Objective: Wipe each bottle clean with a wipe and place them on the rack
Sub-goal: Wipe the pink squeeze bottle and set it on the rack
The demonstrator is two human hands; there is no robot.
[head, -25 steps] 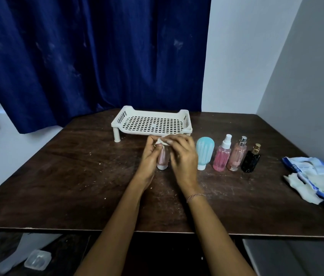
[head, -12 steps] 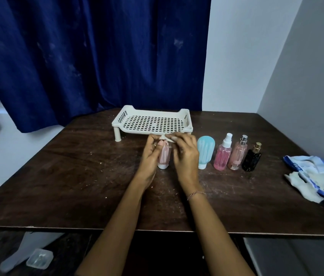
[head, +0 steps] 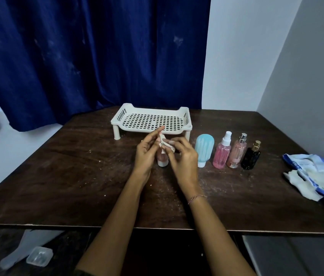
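Pink bottle (head: 162, 159) stands upright at frame centre on the dark table (head: 77, 176), between both hands, just in front of the white rack (head: 151, 121). Left hand (head: 146, 154) has fingers loosely spread beside the bottle's upper part; whether it grips, cannot tell. Right hand (head: 183, 158) pinches a crumpled wipe (head: 166, 145) at the bottle top. To the right in a row: blue tube (head: 204, 149), pink spray bottle (head: 221, 153), rose perfume (head: 236, 153), black perfume (head: 251, 157). Wipe pack (head: 320, 176) at right edge.
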